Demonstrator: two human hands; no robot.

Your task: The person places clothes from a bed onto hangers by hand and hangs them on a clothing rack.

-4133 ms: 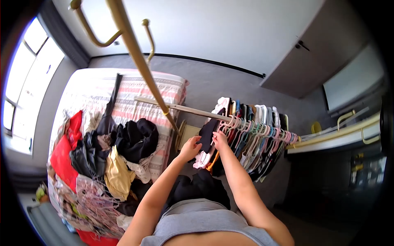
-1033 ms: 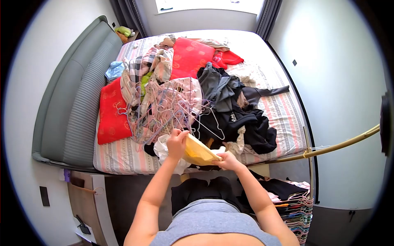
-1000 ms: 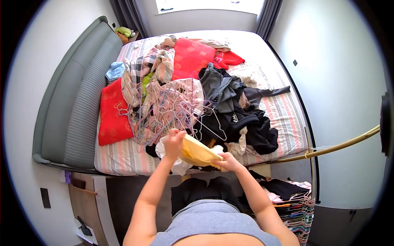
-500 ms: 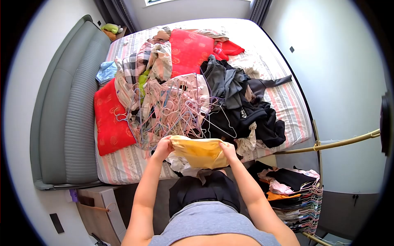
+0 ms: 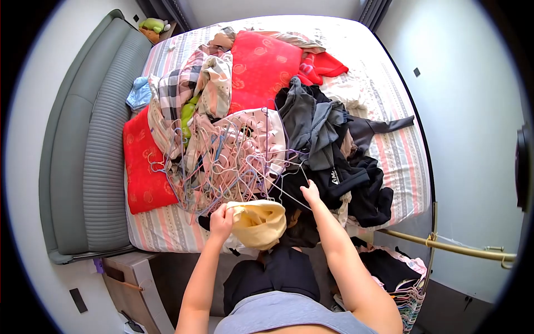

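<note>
My left hand [image 5: 221, 221] is closed on the edge of a pale yellow garment [image 5: 257, 225], which hangs with its opening facing up in front of my lap. My right hand [image 5: 311, 193] has reached to the edge of the hanger heap, its fingers pinched at the side of a white hanger [image 5: 282, 193]. To the left of that hanger, a tangled heap of pink, white and purple hangers [image 5: 222, 158] lies over a pink patterned cloth [image 5: 270, 125]. Just beyond my right hand are black and grey clothes [image 5: 325, 139].
The bed [image 5: 389, 150] has a striped sheet and a grey headboard [image 5: 83, 145]. Red cushions [image 5: 264, 69] lie among heaped clothes. At the right, a gold rail [image 5: 473, 249] stands near stacked clothes on hangers [image 5: 403, 295]. A bedside cabinet [image 5: 136, 289] is at lower left.
My right hand has let go of the yellow garment and moved forward to the white hanger. The garment now hangs from my left hand alone, its opening gaping. The view has shifted slightly.
</note>
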